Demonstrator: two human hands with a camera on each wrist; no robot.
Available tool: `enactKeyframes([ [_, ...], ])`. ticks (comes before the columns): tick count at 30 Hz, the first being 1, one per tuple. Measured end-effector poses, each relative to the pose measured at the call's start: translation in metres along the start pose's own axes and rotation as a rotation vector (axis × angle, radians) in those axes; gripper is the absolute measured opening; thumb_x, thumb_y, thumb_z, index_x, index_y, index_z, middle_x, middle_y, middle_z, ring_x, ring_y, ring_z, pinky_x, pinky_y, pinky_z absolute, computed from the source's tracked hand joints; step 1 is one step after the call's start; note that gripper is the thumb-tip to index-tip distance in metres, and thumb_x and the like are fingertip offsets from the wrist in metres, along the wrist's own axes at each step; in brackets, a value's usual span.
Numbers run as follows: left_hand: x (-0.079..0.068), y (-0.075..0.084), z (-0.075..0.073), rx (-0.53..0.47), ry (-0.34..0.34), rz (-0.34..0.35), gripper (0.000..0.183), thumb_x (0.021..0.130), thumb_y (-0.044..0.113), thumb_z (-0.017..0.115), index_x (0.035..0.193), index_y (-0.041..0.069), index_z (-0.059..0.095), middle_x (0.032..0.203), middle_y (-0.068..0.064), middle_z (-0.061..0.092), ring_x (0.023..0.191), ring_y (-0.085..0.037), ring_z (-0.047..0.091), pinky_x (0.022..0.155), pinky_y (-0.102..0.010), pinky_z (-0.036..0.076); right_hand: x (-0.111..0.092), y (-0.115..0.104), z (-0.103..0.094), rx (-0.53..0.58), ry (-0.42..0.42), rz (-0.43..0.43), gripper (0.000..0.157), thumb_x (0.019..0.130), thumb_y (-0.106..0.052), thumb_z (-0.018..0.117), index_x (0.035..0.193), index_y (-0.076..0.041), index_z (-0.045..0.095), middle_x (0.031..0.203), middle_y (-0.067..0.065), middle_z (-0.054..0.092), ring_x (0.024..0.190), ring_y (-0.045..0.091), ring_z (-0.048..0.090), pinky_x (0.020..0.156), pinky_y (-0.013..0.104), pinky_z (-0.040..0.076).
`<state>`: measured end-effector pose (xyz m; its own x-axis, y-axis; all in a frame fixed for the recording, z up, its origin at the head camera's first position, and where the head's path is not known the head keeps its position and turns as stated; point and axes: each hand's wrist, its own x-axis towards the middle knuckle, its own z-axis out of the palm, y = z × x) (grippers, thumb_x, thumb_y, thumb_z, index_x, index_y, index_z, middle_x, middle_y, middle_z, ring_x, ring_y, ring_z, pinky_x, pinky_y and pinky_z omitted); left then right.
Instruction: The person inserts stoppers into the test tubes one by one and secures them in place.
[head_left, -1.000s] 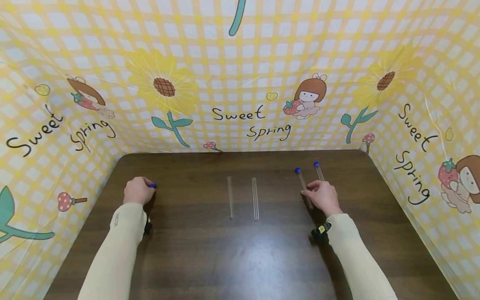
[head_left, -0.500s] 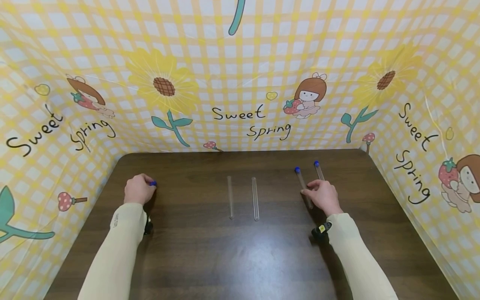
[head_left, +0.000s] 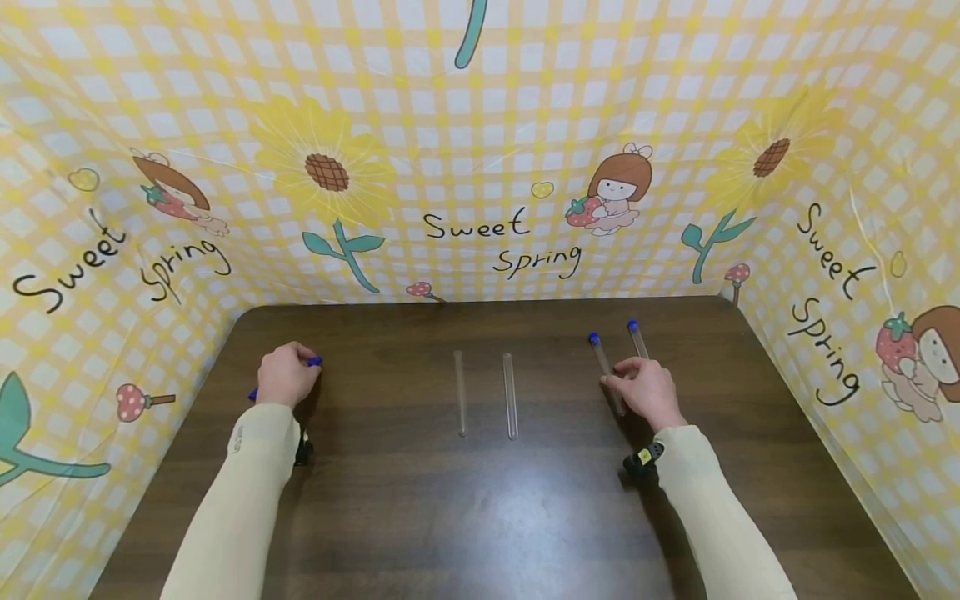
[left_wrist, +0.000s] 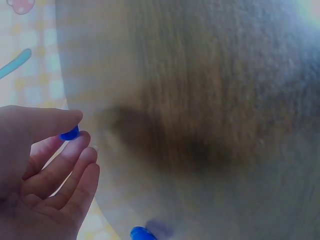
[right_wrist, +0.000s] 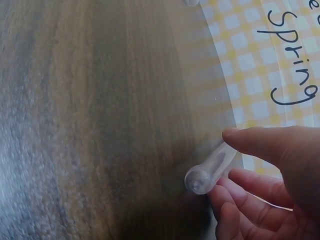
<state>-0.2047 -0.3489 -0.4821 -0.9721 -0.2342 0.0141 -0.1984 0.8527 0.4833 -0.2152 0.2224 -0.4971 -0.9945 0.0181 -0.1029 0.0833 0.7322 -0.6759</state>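
At the table's left, my left hand pinches a small blue cap between thumb and fingertips. A second blue cap lies on the table, near that hand's wrist. On the right, my right hand has its thumb and fingers around a clear test tube with a blue cap on its far end. In the right wrist view the tube's rounded bottom faces the camera. Another blue-capped test tube lies just beyond the right hand, its near part hidden. Two uncapped test tubes lie side by side mid-table.
The dark wooden table has rounded far corners. A yellow checked cloth with printed flowers and lettering hangs close around its back and sides. Both wrists wear dark straps.
My left hand has shifted slightly right and away from me with the blue cap, uncovering another cap on its left. The right hand stays on its test tube.
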Motion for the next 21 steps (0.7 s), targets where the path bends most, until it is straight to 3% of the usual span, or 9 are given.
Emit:
enactKeyframes([
  [7,-0.001,0.005,0.002,-0.024,-0.002,0.008,0.025,0.095,0.015,0.068,0.112,-0.003,0.066,0.103,-0.023,0.067,0.095,-0.041,0.062,0.085,-0.057,0.048,0.0,-0.004,0.0,0.0,0.013,-0.019,0.039,0.093,-0.03,0.075,0.116,0.001,0.069,0.095,0.013,0.07,0.074,0.024,0.061,0.061,0.036,0.05],
  [21,-0.001,0.023,0.009,-0.057,0.072,0.081,0.022,0.095,0.012,0.07,0.11,-0.003,0.068,0.098,-0.019,0.068,0.091,-0.037,0.064,0.082,-0.054,0.05,-0.003,-0.009,0.003,0.046,0.027,-0.014,0.04,0.095,-0.027,0.073,0.124,0.001,0.066,0.094,0.013,0.068,0.073,0.025,0.058,0.06,0.034,0.049],
])
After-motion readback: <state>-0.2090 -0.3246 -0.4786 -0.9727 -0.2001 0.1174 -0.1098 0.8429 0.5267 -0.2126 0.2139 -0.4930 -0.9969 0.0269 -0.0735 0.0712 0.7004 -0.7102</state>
